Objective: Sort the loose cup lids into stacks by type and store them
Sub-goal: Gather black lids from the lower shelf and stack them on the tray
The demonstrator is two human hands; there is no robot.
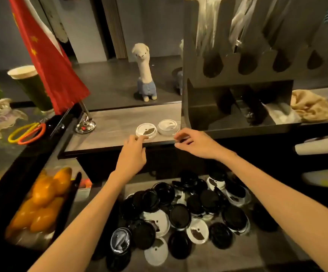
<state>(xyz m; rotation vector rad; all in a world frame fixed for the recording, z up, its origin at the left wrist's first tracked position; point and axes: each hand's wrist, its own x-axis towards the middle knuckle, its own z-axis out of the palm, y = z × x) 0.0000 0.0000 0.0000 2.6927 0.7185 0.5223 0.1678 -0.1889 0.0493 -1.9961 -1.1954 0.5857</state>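
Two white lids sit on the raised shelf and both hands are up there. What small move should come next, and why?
Probably bring the left hand down to the loose lid pile for another white lid: the two shelf lids already sit side by side, and many lids below remain unsorted.

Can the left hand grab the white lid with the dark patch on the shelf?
Probably yes. The left hand already has its fingertips at the edge of that white lid, and nothing lies between them.
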